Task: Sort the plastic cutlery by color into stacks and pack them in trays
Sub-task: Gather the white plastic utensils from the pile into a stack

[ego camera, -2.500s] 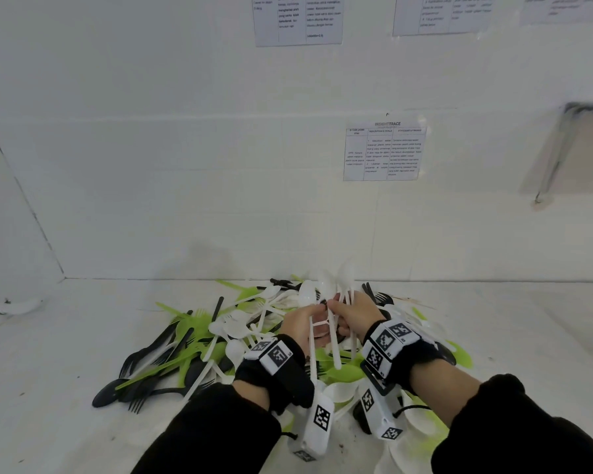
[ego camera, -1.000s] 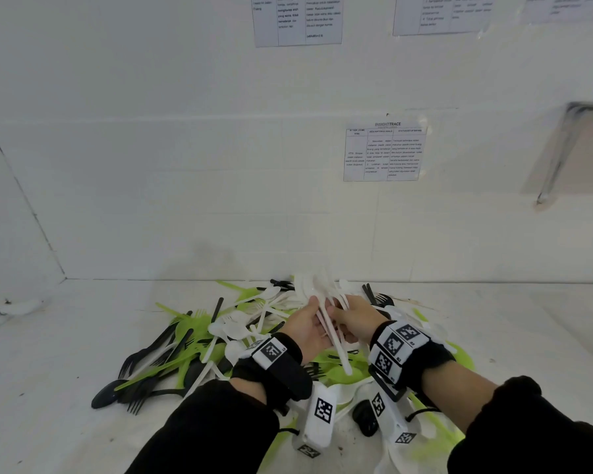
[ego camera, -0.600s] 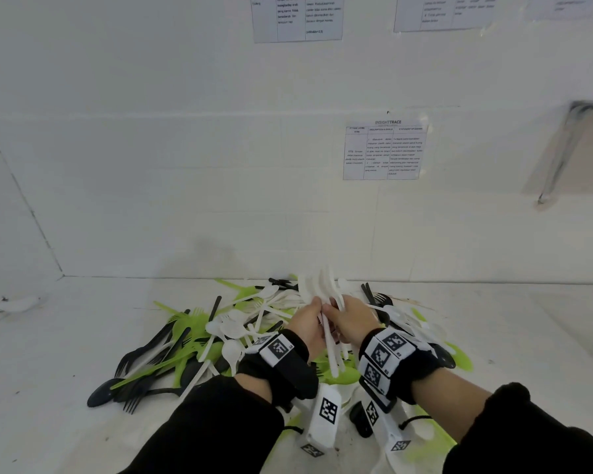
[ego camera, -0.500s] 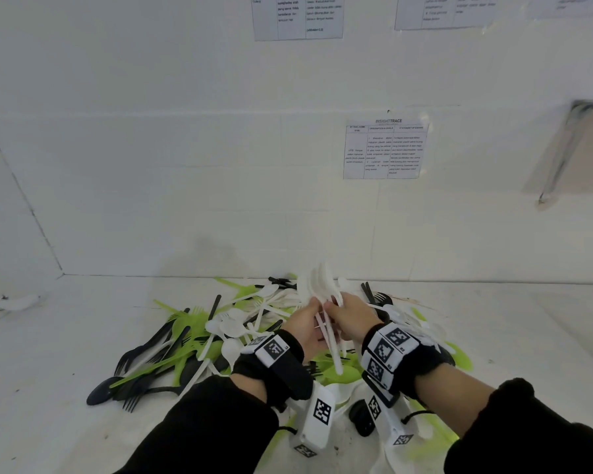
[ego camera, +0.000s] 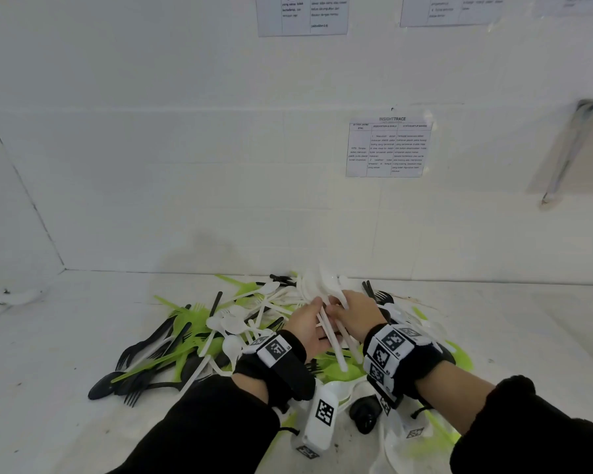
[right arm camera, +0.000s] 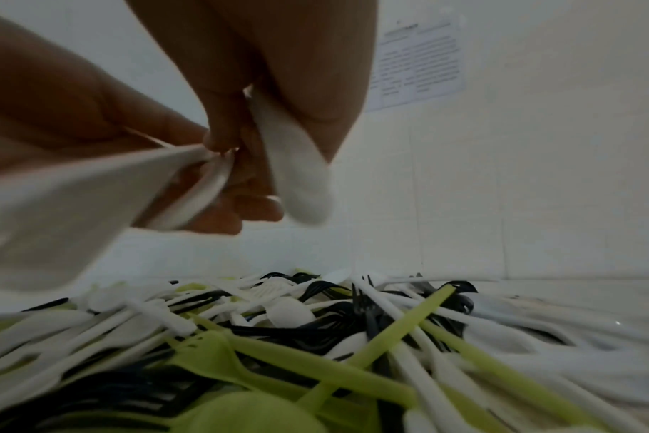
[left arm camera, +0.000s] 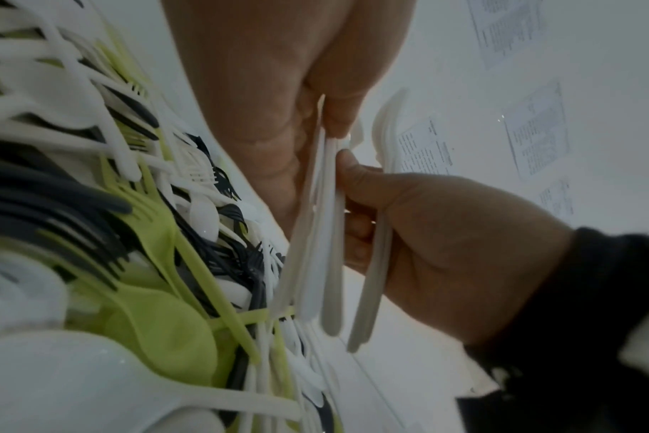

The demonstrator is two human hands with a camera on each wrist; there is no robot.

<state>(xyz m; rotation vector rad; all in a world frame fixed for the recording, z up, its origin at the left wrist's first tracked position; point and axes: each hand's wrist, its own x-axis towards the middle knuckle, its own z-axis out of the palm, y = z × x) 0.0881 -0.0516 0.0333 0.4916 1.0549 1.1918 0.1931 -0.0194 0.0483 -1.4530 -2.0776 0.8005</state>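
Head view: I've got both hands up over the middle of the cutlery pile, which sits toward the back edge of the white counter against the tiled wall. Left hand is wrapped around a bundle of white spoons, bowls fanned up and away toward the wall, handles running down toward me. Right hand is right beside it, fingers closed on the same bundle from the right. Pile under the hands is mixed: black forks and spoons at the left edge, green forks next to them, loose white pieces through the middle. Printed sheet on the wall above.

Left wrist view: left hand grasps the white spoons by the handles, thumb and fingers curled round them. Right hand pinches the same handles, thumb on one side, fingers on the other. Handles hang clear above the pile; a green spoon lies directly below.

Right wrist view: right hand pinches white pieces, one rounded end sticking down past the fingers. Left hand holds the rest, blurred. Below, green handles cross over black and white pieces.
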